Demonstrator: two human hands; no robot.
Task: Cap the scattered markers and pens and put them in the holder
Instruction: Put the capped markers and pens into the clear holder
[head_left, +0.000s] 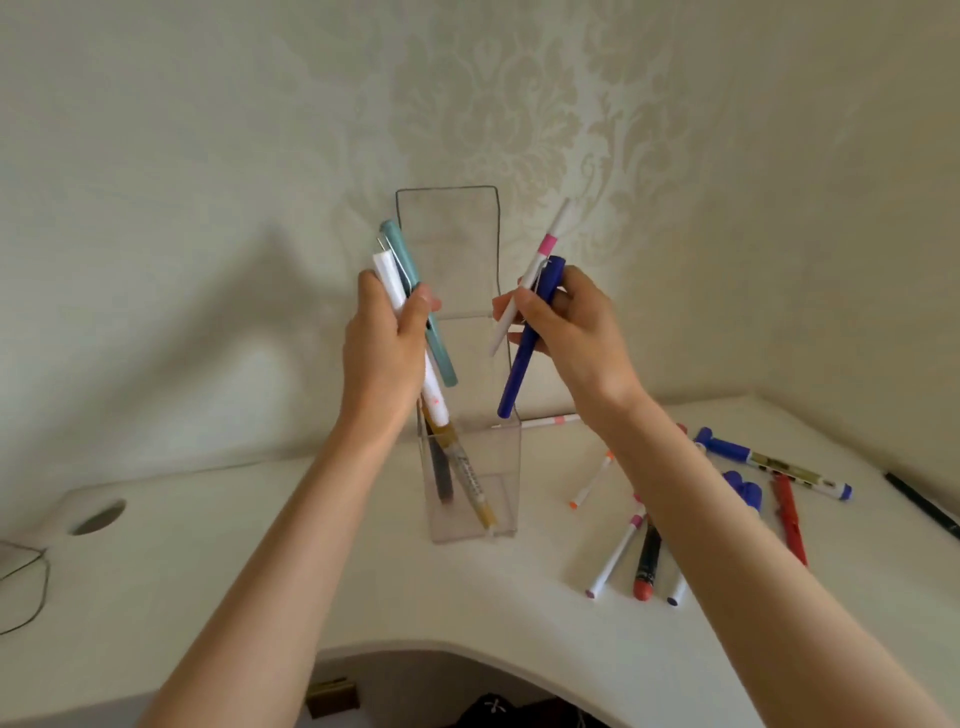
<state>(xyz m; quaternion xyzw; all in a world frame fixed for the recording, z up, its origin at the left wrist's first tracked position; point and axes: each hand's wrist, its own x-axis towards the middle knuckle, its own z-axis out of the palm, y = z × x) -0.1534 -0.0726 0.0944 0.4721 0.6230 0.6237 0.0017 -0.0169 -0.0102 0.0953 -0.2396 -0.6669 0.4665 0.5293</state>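
Observation:
A tall clear plastic holder (506, 467) stands mid-desk with a gold marker (470, 480) and a dark pen inside. My left hand (382, 353) is raised above the holder's left side, gripping a teal pen (441, 348) and a white marker (387, 273) together. My right hand (571, 322) is raised on the holder's right, closed on a dark blue pen (522, 364) and a thin white pen with a pink band (545, 244). Both bundles point down toward the holder's mouth.
Loose pens lie on the white desk (260, 545) to the right: a blue-capped marker (774, 462), a red pen (789, 519), a black-red marker (647, 564), several thin white pens (615, 556), a black pen (922, 501). A cable hole (97, 517) sits far left.

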